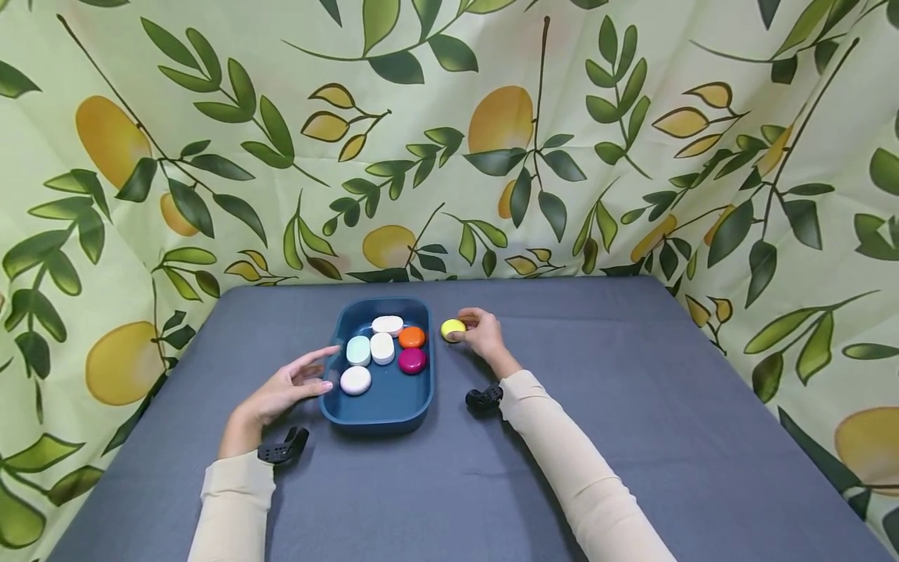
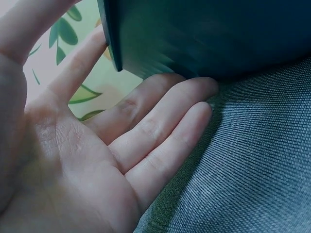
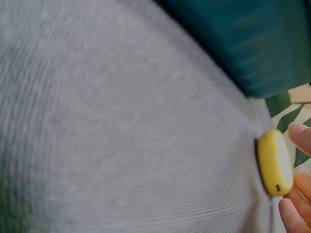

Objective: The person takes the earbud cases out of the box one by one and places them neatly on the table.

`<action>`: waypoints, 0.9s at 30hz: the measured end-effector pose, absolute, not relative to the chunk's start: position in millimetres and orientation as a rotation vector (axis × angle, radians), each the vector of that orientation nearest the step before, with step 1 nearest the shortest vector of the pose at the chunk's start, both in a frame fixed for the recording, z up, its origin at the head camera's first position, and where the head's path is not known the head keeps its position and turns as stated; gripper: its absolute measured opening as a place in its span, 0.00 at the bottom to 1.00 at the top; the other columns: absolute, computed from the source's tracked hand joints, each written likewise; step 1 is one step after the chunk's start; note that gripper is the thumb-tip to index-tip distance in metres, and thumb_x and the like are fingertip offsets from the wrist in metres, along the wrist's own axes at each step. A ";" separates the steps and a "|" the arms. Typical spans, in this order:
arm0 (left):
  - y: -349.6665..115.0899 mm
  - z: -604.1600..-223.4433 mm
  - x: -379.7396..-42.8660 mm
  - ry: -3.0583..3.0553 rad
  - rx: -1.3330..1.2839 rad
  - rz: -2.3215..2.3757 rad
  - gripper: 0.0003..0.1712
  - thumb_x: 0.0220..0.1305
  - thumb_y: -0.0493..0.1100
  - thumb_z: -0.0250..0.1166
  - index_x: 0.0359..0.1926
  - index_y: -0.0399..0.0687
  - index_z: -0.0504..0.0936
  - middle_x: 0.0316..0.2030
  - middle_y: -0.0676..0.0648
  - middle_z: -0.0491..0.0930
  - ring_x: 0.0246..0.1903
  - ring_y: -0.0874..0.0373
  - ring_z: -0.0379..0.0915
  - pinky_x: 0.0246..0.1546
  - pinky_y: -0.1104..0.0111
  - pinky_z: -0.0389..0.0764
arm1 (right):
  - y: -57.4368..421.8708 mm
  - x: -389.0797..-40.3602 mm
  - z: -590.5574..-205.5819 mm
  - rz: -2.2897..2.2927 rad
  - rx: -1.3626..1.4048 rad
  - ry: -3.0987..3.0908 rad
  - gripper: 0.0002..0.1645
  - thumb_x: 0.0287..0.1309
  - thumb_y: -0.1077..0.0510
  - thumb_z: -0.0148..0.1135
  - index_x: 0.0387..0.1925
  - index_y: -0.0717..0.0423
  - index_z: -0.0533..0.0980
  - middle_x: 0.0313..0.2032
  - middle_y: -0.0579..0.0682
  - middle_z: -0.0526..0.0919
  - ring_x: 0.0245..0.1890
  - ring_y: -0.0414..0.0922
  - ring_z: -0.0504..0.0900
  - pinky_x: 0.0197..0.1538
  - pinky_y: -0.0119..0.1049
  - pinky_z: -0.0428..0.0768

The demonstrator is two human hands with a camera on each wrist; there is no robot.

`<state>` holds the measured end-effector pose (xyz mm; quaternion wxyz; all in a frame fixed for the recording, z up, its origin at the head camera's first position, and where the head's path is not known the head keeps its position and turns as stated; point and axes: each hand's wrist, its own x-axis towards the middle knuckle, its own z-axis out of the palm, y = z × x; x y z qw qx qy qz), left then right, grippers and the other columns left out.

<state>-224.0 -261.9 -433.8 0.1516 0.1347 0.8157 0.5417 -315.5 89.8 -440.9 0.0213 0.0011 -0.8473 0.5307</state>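
Note:
My right hand (image 1: 483, 334) holds a yellow rounded piece (image 1: 453, 330) between thumb and fingers, just right of a blue tray (image 1: 379, 425). In the right wrist view the yellow piece (image 3: 275, 162) shows a small dark mark at one end; its contact with the fingertips is partly hidden. Against the tray's left side rests my left hand (image 1: 289, 386), fingers loosely extended and spread. In the left wrist view, a fingertip meets the tray rim (image 2: 111, 43), while other fingers lie by its lower wall.
Inside the tray are several similar rounded pieces: an orange one (image 1: 411, 337), a magenta one (image 1: 412, 361), a pale mint one (image 1: 358, 350) and whitish ones (image 1: 355, 381). Grey-blue cloth (image 1: 435, 499) covers the table. A leaf-and-fruit patterned curtain (image 1: 435, 101) hangs behind.

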 end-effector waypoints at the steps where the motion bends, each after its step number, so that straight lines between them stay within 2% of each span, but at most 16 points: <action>1: -262.5 -433.6 -223.8 2.342 0.387 1.556 0.39 0.64 0.43 0.62 0.73 0.44 0.56 0.74 0.32 0.49 0.70 0.28 0.49 0.65 0.38 0.62 | 89.3 -315.5 -438.6 1.651 0.005 -2.623 0.30 0.46 0.64 0.74 0.53 0.66 0.76 0.54 0.63 0.82 0.56 0.56 0.81 0.60 0.44 0.77; 12: -264.7 -430.9 -221.3 2.326 0.375 1.547 0.40 0.65 0.44 0.61 0.73 0.45 0.55 0.74 0.32 0.47 0.71 0.27 0.47 0.65 0.36 0.59 | 66.7 -306.4 -398.9 1.805 0.053 -2.531 0.29 0.50 0.61 0.72 0.54 0.63 0.76 0.53 0.61 0.83 0.54 0.54 0.82 0.60 0.43 0.78; 20: -263.0 -433.5 -223.7 2.322 0.377 1.550 0.40 0.65 0.45 0.62 0.73 0.47 0.55 0.75 0.32 0.46 0.71 0.28 0.46 0.66 0.36 0.59 | 33.4 -292.2 -379.6 1.932 0.298 -2.538 0.27 0.52 0.63 0.70 0.54 0.66 0.76 0.51 0.63 0.83 0.52 0.54 0.84 0.56 0.39 0.81; 27: -262.9 -432.7 -224.0 2.316 0.359 1.555 0.40 0.65 0.45 0.61 0.74 0.47 0.54 0.75 0.32 0.48 0.71 0.28 0.48 0.66 0.37 0.60 | 5.1 -264.5 -381.4 1.976 0.515 -2.669 0.24 0.52 0.63 0.70 0.51 0.67 0.77 0.49 0.65 0.84 0.46 0.50 0.86 0.51 0.35 0.83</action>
